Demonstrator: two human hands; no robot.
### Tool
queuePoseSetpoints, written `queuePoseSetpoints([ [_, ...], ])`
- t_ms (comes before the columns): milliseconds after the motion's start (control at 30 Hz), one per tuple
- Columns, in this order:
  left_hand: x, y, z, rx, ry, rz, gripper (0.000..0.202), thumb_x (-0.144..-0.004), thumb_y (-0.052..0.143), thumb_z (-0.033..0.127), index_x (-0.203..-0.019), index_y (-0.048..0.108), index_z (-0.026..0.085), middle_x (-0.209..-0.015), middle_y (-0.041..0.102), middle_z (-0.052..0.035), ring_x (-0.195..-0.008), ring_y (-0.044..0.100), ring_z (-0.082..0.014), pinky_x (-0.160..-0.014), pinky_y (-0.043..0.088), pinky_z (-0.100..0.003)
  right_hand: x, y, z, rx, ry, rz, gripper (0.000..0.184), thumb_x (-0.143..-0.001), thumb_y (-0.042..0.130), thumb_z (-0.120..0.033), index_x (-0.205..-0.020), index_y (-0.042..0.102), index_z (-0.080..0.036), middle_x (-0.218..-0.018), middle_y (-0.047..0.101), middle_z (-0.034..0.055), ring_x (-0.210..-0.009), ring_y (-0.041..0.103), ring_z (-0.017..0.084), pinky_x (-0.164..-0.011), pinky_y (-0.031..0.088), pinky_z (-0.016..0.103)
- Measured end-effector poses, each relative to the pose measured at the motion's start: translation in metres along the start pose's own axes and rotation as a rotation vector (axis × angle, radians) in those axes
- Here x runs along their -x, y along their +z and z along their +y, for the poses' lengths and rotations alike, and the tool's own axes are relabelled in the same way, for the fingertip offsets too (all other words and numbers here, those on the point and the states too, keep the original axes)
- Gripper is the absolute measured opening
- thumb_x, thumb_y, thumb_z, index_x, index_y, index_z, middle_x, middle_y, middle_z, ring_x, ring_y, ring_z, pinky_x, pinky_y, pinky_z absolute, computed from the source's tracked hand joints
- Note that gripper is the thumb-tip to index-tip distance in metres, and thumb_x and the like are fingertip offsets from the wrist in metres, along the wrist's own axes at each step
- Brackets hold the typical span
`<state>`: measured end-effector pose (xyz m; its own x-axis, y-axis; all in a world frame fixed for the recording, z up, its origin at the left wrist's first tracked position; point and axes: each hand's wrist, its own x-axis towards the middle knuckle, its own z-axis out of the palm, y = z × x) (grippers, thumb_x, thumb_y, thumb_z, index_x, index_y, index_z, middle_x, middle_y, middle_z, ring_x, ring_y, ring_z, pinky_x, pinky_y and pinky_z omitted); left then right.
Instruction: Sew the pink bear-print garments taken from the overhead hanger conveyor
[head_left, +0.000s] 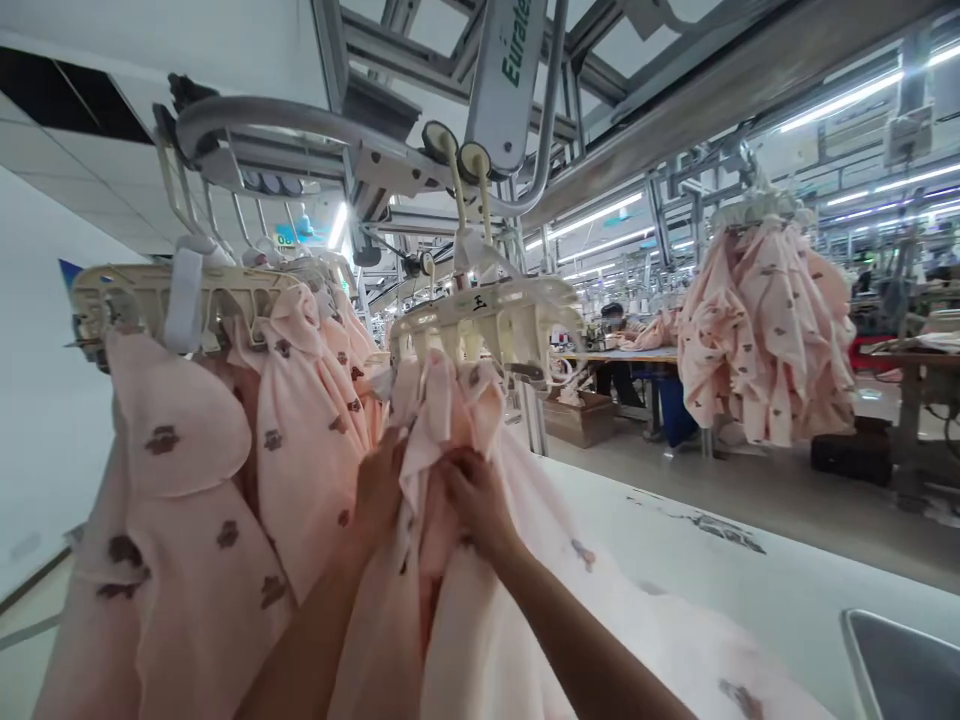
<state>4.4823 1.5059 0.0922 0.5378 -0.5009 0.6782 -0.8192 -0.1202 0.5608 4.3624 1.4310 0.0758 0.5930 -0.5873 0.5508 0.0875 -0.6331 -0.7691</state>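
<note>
A pale pink garment [480, 610] with small dark printed figures hangs from a cream plastic clip hanger [480, 318] in front of me. My left hand [380, 478] grips its cloth at the left side, just below the hanger; the fingertips are partly hidden by fabric. With fingers bent, my right hand [474, 495] pinches a fold in the middle of the same garment. The lower part of the cloth spreads to the right over a white table [637, 510].
Left of me, more pink garments [187, 480] hang from another clip hanger [142, 290]. An overhead rail [300, 115] curves above. A bunch of pink garments [772, 320] hangs at the right. Farther back are a person [613, 318], worktables and a cardboard box [579, 418].
</note>
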Motion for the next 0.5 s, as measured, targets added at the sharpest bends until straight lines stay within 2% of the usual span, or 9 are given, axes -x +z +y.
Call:
queuePoseSetpoints([
  [67,-0.009,-0.020,-0.004,0.039,-0.016,0.064,0.018,-0.081,0.042,0.033,-0.078,0.052,0.019,-0.063,0.049,0.0011,-0.066,0.050,-0.0155,-0.064,0.036,-0.025,-0.005,0.006,0.016,0.142,0.050,0.067,0.016,-0.086,0.042,-0.015,-0.092,0.057,-0.012,-0.089,0.063,0.0114,-0.085,0.060,0.025,-0.070,0.044,0.032],
  [133,-0.021,-0.037,-0.004,0.109,-0.036,0.081,0.024,-0.080,0.042,0.041,-0.077,0.051,0.019,-0.068,0.051,0.0005,-0.071,0.051,-0.0150,-0.067,0.038,-0.024,0.004,0.006,0.025,0.268,0.047,0.058,0.009,-0.085,0.052,-0.019,-0.090,0.057,-0.013,-0.086,0.062,0.0101,-0.083,0.059,0.027,-0.068,0.042,0.032],
  [233,-0.033,-0.050,0.000,0.254,-0.097,0.022,0.042,-0.078,0.039,0.055,-0.087,0.053,0.016,-0.080,0.057,-0.0025,-0.076,0.054,-0.0155,-0.069,0.043,-0.025,0.032,0.003,0.026,0.427,0.009,-0.023,0.015,-0.084,0.063,-0.026,-0.074,0.057,-0.015,-0.075,0.061,0.0077,-0.074,0.060,0.028,-0.061,0.040,0.030],
  [300,-0.030,-0.055,0.003,0.331,-0.157,-0.053,0.056,-0.073,0.042,0.064,-0.093,0.055,0.014,-0.081,0.060,-0.0047,-0.075,0.056,-0.0170,-0.067,0.046,-0.026,0.053,-0.002,0.024,0.511,-0.024,-0.074,0.017,-0.084,0.065,-0.026,-0.072,0.058,-0.016,-0.080,0.062,0.0088,-0.074,0.061,0.028,-0.060,0.040,0.030],
  [367,-0.012,-0.057,0.002,0.387,-0.207,-0.162,0.065,-0.064,0.053,0.067,-0.099,0.056,0.012,-0.080,0.062,-0.0059,-0.073,0.058,-0.0190,-0.064,0.048,-0.028,0.071,-0.006,0.027,0.583,-0.023,-0.060,0.014,-0.084,0.066,-0.026,-0.088,0.059,-0.015,-0.096,0.060,0.0097,-0.082,0.061,0.027,-0.061,0.042,0.030],
  [400,0.002,-0.058,0.000,0.407,-0.240,-0.245,0.068,-0.059,0.060,0.065,-0.103,0.056,0.012,-0.080,0.063,-0.0065,-0.072,0.059,-0.0203,-0.062,0.049,-0.029,0.078,-0.008,0.029,0.615,0.009,-0.025,0.022,-0.084,0.067,-0.028,-0.098,0.056,-0.015,-0.102,0.059,0.0097,-0.084,0.061,0.027,-0.062,0.043,0.030],
  [433,0.020,-0.057,-0.004,0.415,-0.274,-0.341,0.070,-0.057,0.066,0.060,-0.108,0.055,0.013,-0.083,0.064,-0.0073,-0.073,0.060,-0.0215,-0.062,0.049,-0.030,0.082,-0.009,0.031,0.649,0.057,0.011,0.029,-0.084,0.068,-0.030,-0.104,0.053,-0.015,-0.102,0.059,0.0098,-0.085,0.061,0.027,-0.063,0.045,0.031],
  [500,0.062,-0.054,-0.017,0.359,-0.340,-0.535,0.071,-0.055,0.072,0.044,-0.117,0.051,0.014,-0.093,0.065,-0.0097,-0.079,0.061,-0.0242,-0.069,0.051,-0.035,0.087,-0.009,0.035,0.702,0.148,0.041,0.035,-0.082,0.068,-0.037,-0.102,0.053,-0.013,-0.093,0.061,0.0097,-0.081,0.062,0.030,-0.064,0.047,0.036],
])
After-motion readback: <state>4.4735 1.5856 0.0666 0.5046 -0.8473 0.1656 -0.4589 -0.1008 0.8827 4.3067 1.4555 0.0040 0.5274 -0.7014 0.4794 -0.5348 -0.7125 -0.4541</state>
